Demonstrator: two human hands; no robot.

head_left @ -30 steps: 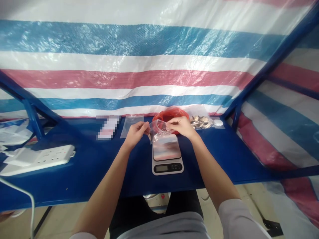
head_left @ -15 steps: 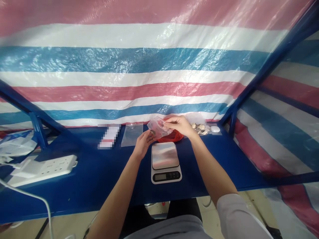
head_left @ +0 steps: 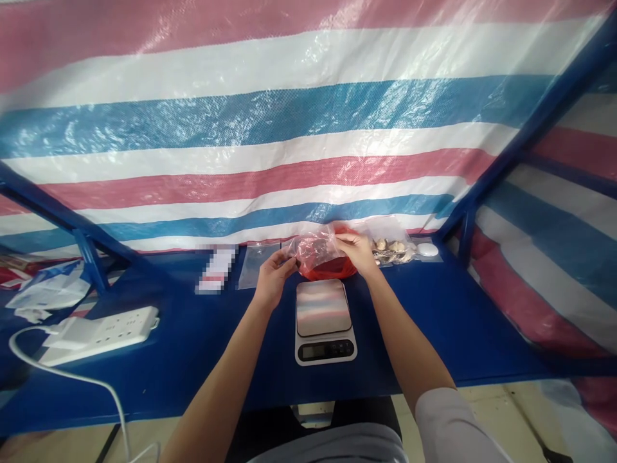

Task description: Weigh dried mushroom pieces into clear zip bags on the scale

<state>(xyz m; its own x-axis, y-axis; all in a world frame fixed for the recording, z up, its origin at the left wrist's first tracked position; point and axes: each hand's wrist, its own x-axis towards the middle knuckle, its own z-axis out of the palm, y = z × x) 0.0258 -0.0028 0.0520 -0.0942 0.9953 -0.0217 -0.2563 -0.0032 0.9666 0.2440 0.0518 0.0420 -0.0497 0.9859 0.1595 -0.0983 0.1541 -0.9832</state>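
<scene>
Clear thin plastic bag is pinched by left hand and right hand near back edge of flat blue bench; judged light, limp, best gripped at sides.

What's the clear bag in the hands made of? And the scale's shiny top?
Clear bag: probably thin, glossy plastic, because it's transparent with crinkly highlights.

Scale's top: smooth and mirrorlike, maybe polished metal or glass, because it reflects colored stripes.

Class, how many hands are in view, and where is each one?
2: left hand on the left side of the clear bag, right hand on its right side.
</scene>
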